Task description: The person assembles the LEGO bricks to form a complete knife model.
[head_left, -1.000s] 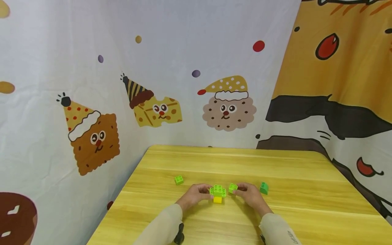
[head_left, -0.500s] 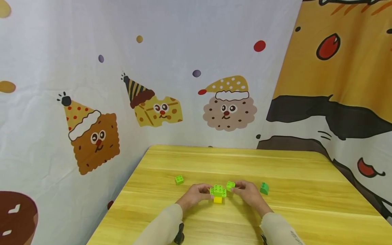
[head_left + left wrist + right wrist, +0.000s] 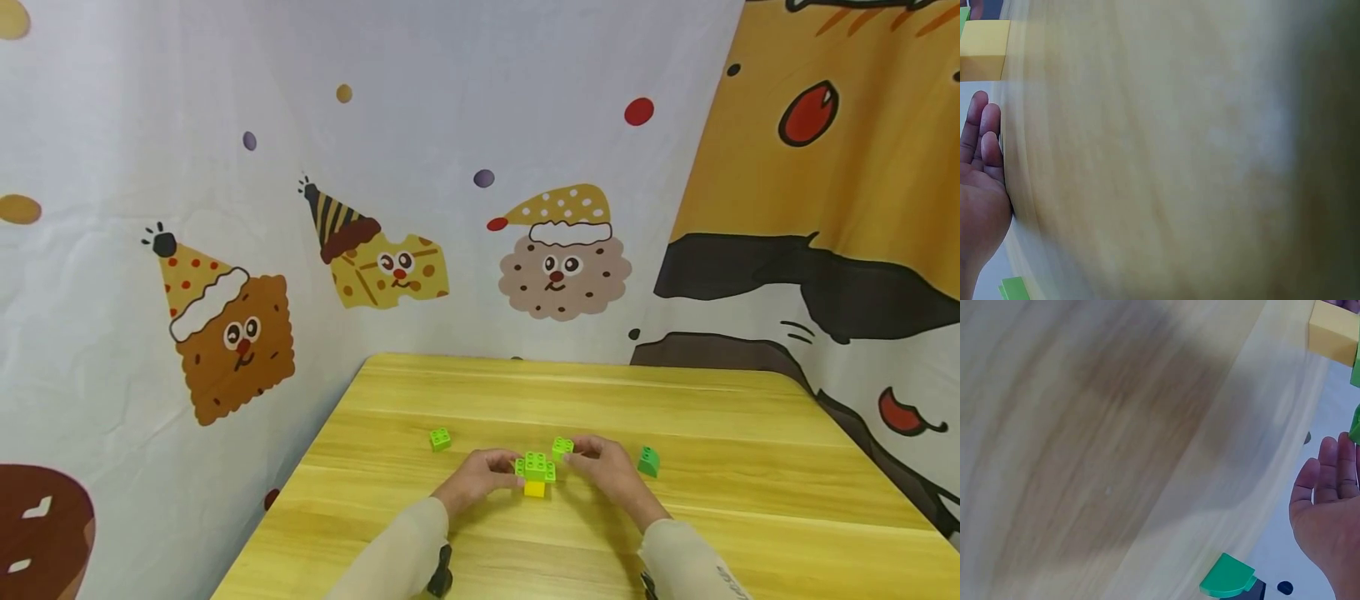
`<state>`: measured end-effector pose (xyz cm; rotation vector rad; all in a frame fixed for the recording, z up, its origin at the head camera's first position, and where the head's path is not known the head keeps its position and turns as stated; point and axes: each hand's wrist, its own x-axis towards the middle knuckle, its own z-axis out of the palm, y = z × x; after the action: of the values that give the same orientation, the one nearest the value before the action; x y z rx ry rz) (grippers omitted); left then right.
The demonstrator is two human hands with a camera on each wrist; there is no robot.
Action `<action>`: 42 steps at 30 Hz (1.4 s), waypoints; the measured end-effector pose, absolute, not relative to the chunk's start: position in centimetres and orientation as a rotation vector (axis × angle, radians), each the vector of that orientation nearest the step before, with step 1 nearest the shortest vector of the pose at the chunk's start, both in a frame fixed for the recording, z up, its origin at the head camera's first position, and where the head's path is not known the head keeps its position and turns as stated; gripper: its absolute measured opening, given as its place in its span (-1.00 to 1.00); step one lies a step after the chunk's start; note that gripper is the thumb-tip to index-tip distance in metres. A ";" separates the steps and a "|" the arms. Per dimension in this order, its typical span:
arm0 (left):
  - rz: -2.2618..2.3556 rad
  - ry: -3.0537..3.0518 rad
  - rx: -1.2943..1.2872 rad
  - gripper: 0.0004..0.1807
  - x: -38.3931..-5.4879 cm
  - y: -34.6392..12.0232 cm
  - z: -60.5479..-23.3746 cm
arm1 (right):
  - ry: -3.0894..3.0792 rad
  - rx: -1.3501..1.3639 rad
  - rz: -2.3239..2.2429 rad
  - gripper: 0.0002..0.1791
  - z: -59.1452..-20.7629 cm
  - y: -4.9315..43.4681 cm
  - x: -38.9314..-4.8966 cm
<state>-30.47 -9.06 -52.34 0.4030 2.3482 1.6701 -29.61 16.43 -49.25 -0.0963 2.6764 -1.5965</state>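
Near the middle of the table, in the head view, a small toy brick stack stands with a yellow brick [image 3: 535,489] below and light green studded bricks [image 3: 536,464] on top. My left hand [image 3: 478,481] holds the stack's left side between thumb and index finger. The left wrist view shows the yellow brick [image 3: 985,47] beyond my other fingers. My right hand [image 3: 607,471] pinches a separate light green building brick [image 3: 562,448], just behind and to the right of the stack. Only an edge of that brick [image 3: 1355,429] shows in the right wrist view.
On the wooden table [image 3: 465,392], a light green brick [image 3: 440,440] lies back left of the stack. A darker green brick with a curved side [image 3: 648,461] lies right of my right hand. A cartoon-printed cloth [image 3: 420,133] hangs behind the table.
My right hand has moved the light green brick left and away from me, closer to the back of the stack. The left hand and the stack stay in place.
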 end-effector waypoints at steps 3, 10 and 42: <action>1.665 2.351 0.404 -0.67 -30.5 -9.1 -52.4 | 2.688 -0.093 -1.588 -0.52 -49.2 16.3 -29.6; 1.664 2.342 0.409 -0.67 -30.4 -9.0 -52.2 | 2.695 -0.135 -1.629 -0.60 -49.0 15.6 -29.9; 1.676 2.340 0.407 -0.68 -30.5 -9.2 -52.1 | 2.639 -0.427 -1.675 -0.67 -48.3 13.4 -28.4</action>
<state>-30.46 -9.20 -52.14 0.4067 2.3405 1.6765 -28.42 13.39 -48.26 -0.4267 2.6395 -1.6749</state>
